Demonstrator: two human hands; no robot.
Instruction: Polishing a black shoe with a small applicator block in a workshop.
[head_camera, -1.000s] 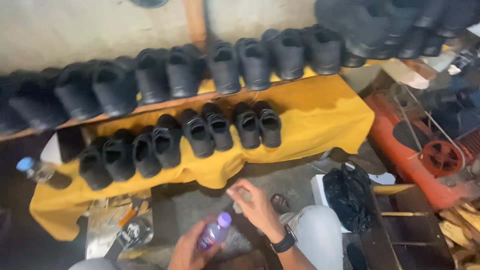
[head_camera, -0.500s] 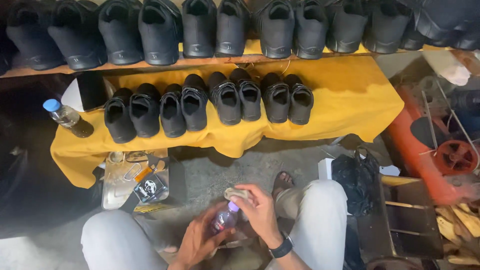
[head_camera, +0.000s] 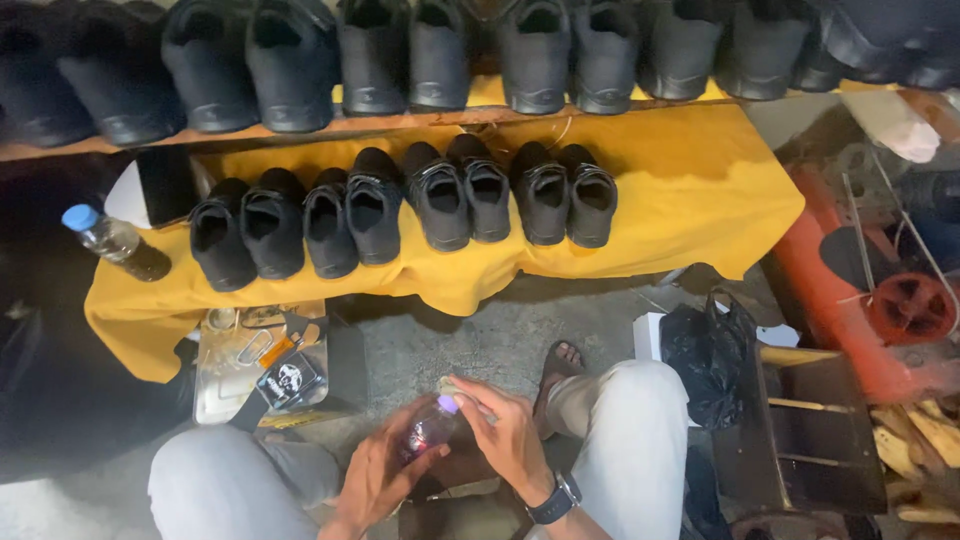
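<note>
Fingers of my left hand (head_camera: 375, 480) wrap the small bottle (head_camera: 428, 432) low between my knees; my right hand (head_camera: 505, 435) pinches its purple cap (head_camera: 448, 404). Beyond, black shoes (head_camera: 405, 205) line the yellow cloth (head_camera: 690, 190).

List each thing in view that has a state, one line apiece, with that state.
small bottle: held in the left hand, purple cap on, right hand at the cap
water bottle: lying on the yellow cloth, blue cap on
black shoes: lined up on the cloth, heels toward the camera
black plastic bag: on the floor, crumpled
wristwatch: worn on the right wrist
</note>
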